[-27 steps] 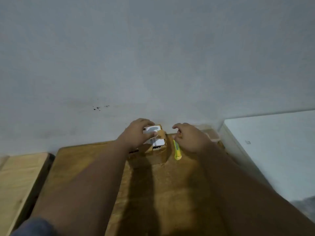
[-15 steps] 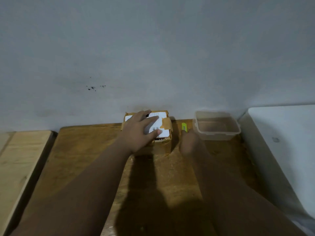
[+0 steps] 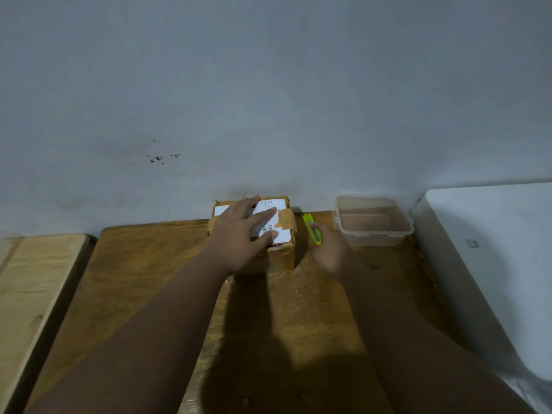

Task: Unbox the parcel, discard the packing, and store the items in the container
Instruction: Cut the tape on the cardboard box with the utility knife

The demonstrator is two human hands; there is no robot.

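Parcel (image 3: 254, 231) sits at the far edge of the table (image 3: 313, 309), against the wall (image 3: 268, 85), still taped shut; white label and a strip of brown tape (image 3: 286, 219) on top. Left hand (image 3: 243, 237) lies flat on the lid, fingers spread wide, pinning rather than holding.

Right hand (image 3: 327, 249) is on the table just right of the parcel, fingers closing round a green cutter (image 3: 312, 233). Hand is motion-blurred; cannot tell whether the grip is fully closed on it or only touching.

Changes over the last second: the view has dropped and steadied, bringing the clear container (image 3: 373, 222) into sight at far right, beside the cutter and apparently empty. Left hand has gone from a curled hold at the parcel's far side to a flat press on top. Right hand has shifted from hovering beside the parcel to reaching down onto the cutter.

Reading: the unboxing has not begun. One hand braces, the other fetches the blade, so the tape cut looks to be next. Spread left fingers lie close to the tape line; they will want clearing from the blade's path.

White appliance (image 3: 493, 264) fills the right edge, a paler board (image 3: 33, 288) lies to the left.
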